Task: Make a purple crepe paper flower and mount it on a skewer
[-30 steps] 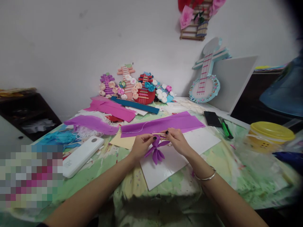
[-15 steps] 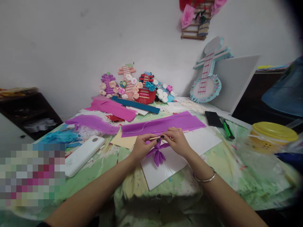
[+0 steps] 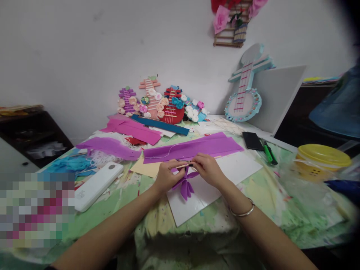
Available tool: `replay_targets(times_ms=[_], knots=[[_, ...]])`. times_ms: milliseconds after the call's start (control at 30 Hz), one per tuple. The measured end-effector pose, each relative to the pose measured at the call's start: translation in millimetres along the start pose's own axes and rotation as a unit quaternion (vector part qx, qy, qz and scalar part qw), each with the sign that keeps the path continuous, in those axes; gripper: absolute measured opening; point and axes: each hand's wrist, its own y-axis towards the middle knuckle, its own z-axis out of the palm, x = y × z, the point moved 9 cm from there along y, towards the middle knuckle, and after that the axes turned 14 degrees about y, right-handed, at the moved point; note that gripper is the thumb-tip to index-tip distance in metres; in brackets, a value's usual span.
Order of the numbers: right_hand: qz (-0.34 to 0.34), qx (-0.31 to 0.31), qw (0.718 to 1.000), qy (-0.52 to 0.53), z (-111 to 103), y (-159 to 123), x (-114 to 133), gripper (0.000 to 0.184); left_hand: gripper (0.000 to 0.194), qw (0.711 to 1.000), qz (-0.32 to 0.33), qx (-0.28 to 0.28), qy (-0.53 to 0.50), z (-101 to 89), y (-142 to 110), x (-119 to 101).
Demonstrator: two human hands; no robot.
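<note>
Pinched in my left hand (image 3: 168, 177) is a purple paper flower (image 3: 186, 190), its pleated petals hanging below the fingers. A thin light wooden stick (image 3: 182, 166) lies across its top, between my two hands. My right hand (image 3: 206, 169), closed, has its fingertips at the stick's right end, close to my left fingertips. Whether a thread is also between the fingers is too small to tell. Beneath both hands lies a white board (image 3: 194, 210), and just behind them a long purple paper strip (image 3: 194, 147).
A white power bank (image 3: 98, 187) lies to the left. On the right are a black phone (image 3: 252, 141), a green cutter (image 3: 269, 153) and a yellow-lidded tub (image 3: 323, 159). Pink paper (image 3: 132, 129) and several decorated toy instruments (image 3: 171, 108) stand or lie at the back.
My fingers have shifted slightly around the stick, and the flower's petals have turned a little. Both hands stay close together over the board.
</note>
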Motion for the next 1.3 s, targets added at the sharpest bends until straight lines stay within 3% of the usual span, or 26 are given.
replay_targets(times_ms=[333,433,733,967,1300], knots=[[-0.003,-0.020,1.000,-0.002,-1,0,2,0.020,0.028,0.999,-0.003,0.015,-0.039,0.3,-1,-2],[-0.002,-0.024,1.000,0.000,-1,0,4,0.020,0.021,0.998,-0.005,0.011,-0.065,-1.5,0,-1],[-0.008,-0.038,0.999,-0.008,0,-2,9,0.016,0.016,0.991,-0.078,-0.006,-0.110,-0.8,1,14],[-0.008,-0.040,0.999,0.022,-3,-3,14,0.011,0.020,0.994,-0.086,-0.018,-0.069,-6.4,1,10],[-0.009,-0.050,0.995,0.085,-5,-2,16,0.012,0.010,0.998,0.038,-0.052,0.006,-13.7,-1,-13]])
